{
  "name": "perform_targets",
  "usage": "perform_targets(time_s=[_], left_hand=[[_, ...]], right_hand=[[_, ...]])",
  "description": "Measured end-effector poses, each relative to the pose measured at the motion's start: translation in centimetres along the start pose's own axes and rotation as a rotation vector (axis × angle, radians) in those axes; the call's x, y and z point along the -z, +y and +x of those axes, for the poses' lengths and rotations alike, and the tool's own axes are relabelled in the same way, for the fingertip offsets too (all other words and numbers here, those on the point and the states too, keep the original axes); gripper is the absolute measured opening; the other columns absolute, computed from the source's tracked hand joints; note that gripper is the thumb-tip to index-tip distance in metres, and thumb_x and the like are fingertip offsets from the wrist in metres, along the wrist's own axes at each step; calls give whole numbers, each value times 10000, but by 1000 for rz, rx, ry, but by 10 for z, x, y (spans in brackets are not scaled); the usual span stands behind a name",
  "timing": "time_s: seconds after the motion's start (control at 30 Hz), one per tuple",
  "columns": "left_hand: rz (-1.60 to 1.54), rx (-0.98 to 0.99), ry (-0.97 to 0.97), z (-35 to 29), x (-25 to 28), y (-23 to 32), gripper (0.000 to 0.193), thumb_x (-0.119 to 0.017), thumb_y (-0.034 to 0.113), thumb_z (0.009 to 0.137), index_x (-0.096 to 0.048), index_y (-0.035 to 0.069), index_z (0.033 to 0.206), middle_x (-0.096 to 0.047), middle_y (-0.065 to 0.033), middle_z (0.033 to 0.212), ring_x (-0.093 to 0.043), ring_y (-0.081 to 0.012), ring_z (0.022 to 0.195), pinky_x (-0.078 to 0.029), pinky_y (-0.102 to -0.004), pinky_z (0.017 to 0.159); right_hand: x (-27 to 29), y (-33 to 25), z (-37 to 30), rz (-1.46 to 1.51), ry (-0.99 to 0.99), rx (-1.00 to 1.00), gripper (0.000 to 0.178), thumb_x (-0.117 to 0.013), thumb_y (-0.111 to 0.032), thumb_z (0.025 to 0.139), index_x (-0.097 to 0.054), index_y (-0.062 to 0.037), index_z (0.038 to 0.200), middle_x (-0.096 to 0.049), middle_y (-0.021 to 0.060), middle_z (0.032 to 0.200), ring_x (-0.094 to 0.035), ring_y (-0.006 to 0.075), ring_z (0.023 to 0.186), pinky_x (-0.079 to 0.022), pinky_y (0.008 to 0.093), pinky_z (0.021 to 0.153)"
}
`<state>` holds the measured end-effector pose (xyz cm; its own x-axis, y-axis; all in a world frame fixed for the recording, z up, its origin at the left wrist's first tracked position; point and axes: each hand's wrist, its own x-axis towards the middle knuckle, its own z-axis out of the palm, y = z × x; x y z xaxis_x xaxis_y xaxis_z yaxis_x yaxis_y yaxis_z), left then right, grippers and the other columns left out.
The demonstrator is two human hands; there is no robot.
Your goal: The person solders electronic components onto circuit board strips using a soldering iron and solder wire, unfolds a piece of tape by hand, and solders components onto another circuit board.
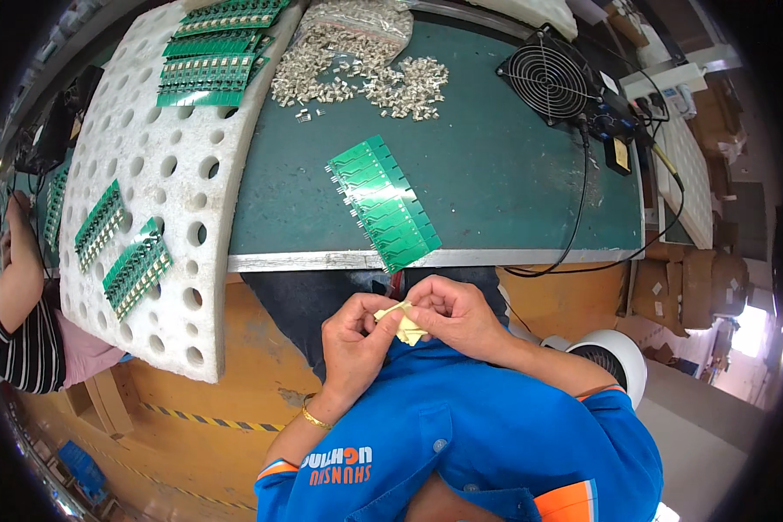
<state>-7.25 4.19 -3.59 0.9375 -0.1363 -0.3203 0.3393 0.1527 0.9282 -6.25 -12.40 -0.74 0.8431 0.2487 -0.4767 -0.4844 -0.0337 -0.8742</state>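
Note:
In front of my chest, just off the table's near edge, both hands meet at a small crumpled pale yellow piece (411, 333); its material is not clear. My left hand (352, 341) pinches one side of it between thumb and fingers. From the other side, my right hand (463, 318) grips it with thumb and curled fingers. Beyond the hands a green circuit board strip (384, 204) lies on the table, touched by neither hand. Small metal parts line its left edge.
Loose small metal parts (413, 90) are heaped on the green table (496, 191) by a clear bag (370, 24). A white foam board (161, 196) with holes carries several circuit strips (204, 74) at left. A black fan (546, 83) with cables stands far right. Another person's arm (19, 261) shows at far left.

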Motion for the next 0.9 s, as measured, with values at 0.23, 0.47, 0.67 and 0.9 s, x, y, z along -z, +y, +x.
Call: perform_targets(time_s=[0.23,0.47,0.67,0.9], left_hand=[[279,-245,103,1,1,-3,86,-691,-3,744,-656,43,808,-640,-33,774,-532,-107,652,-416,-249,557],[702,-745,126,5,1,-3,211,-690,13,677,-704,81,877,-643,-18,833,-555,-186,694,-435,-310,624],[692,-652,24,1,-2,-1,170,-674,41,723,-698,67,890,-639,-44,870,-547,-175,703,-439,-297,627],[-76,-22,29,-2,-16,-5,145,-661,67,821,-657,4,952,-642,-30,902,-478,-48,684,-420,-195,617]], right_hand=[[-3,-2,-3,-37,30,-178,167,-592,-149,911,-573,11,955,-634,43,774,-576,57,647,-478,205,559],[5,9,2,222,-18,-129,160,-580,-122,912,-587,15,994,-638,55,856,-588,76,732,-491,217,618],[17,9,8,164,-101,-138,173,-563,-128,926,-594,8,1028,-639,39,889,-588,74,765,-488,219,660],[30,16,7,68,-138,12,163,-552,-109,923,-604,-1,1034,-638,18,859,-571,58,744,-463,214,635]])
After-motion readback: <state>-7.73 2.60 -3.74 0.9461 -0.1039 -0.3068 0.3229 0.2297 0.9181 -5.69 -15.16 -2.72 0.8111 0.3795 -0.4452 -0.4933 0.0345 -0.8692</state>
